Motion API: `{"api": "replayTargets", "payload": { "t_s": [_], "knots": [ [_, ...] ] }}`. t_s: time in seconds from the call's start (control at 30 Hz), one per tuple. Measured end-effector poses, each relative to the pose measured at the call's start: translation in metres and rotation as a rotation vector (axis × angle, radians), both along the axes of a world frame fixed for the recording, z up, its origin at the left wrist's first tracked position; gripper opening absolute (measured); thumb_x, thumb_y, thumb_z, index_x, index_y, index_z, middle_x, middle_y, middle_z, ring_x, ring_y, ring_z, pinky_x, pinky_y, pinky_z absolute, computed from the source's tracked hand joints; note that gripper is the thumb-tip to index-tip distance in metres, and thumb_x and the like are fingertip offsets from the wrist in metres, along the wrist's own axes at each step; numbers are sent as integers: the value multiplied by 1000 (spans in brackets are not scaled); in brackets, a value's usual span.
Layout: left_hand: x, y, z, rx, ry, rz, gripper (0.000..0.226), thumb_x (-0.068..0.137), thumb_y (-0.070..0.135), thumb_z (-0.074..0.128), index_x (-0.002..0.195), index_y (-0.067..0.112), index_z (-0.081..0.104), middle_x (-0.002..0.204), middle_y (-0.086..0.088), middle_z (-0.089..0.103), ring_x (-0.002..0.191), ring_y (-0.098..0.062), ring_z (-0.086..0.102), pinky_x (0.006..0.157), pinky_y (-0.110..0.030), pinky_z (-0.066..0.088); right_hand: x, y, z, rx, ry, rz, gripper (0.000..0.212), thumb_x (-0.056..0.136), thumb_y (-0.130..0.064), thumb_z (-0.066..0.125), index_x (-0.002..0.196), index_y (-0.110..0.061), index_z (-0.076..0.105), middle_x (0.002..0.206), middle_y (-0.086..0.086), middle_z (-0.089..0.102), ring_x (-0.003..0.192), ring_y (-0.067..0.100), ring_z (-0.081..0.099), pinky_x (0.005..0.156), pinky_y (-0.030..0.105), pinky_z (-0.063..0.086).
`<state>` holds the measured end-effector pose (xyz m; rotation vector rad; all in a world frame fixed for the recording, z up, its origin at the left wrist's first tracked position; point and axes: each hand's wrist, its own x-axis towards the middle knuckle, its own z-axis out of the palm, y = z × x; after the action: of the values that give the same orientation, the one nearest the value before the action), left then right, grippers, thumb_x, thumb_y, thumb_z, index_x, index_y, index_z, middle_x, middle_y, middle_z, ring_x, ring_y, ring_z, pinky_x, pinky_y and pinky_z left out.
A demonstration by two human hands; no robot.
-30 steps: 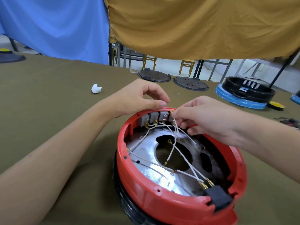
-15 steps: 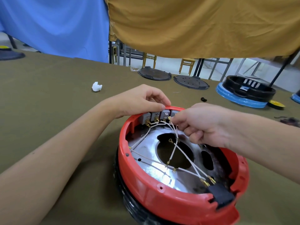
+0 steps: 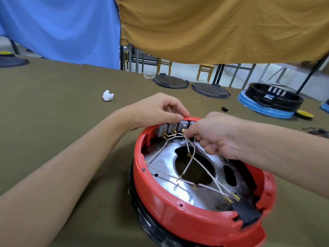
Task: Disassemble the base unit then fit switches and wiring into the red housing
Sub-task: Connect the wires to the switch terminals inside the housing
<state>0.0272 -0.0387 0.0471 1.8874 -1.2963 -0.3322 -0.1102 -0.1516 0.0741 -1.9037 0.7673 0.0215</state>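
A round red housing (image 3: pixel 170 209) sits upside down on the olive table, with a shiny metal plate (image 3: pixel 165 158) inside. Several grey switches (image 3: pixel 171 128) line its far inner wall, joined by white wires (image 3: pixel 188 157) with brass terminals. A black connector block (image 3: pixel 246 213) sits in a notch at the near right rim. My left hand (image 3: pixel 156 111) pinches the top of the switches at the far rim. My right hand (image 3: pixel 213 134) pinches a wire terminal right at the switches, fingers curled round the wires.
A crumpled white scrap (image 3: pixel 107 95) lies at the left. Two black round covers (image 3: pixel 170 82) (image 3: pixel 210 90) lie at the table's far edge. A black unit on a blue base (image 3: pixel 270 102), a yellow disc (image 3: pixel 305 114) and a small black piece (image 3: pixel 224 109) sit at the right.
My right hand has moved down and left, bringing the wire terminal against the switches. My left hand has stayed on the switch tops at the far rim.
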Motion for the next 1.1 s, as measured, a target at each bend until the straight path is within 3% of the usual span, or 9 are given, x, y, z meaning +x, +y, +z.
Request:
{"api": "replayTargets", "payload": {
  "t_s": [0.27,0.37,0.43,0.87,1.1],
  "knots": [
    [0,0,0,-7,2,-1,16,94,17,66,108,21,73,72,24,67,69,2,59,73,-14,46,-2,9,8,-95,36,19,29,90,5,57,68,-9,45,59,7,34,43,14,25,28,11,18],
    [1,0,0,-8,7,4,15,94,17,66,107,22,74,72,24,67,69,3,59,72,-13,46,-6,11,15,-75,11,96,32,93,7,51,65,-6,43,34,1,41,24,11,37,24,12,23],
    [1,0,0,-11,10,5,15,94,17,67,107,22,74,74,22,68,69,2,60,72,-13,47,-8,13,17,-71,1,121,32,93,6,51,65,-5,43,24,-5,38,17,2,35,24,12,26],
    [-2,0,1,1,3,9,16,93,17,68,105,23,75,76,21,69,74,1,62,79,-20,50,-6,9,12,-80,4,105,28,89,6,55,65,-5,47,26,-5,43,18,3,39,26,10,29],
    [-5,2,3,5,8,15,16,93,17,67,106,25,74,97,4,75,83,-6,67,93,-34,55,-1,11,8,-176,-3,37,28,87,-1,61,63,-9,49,32,-3,49,26,8,46,28,14,36]
  ]
}}
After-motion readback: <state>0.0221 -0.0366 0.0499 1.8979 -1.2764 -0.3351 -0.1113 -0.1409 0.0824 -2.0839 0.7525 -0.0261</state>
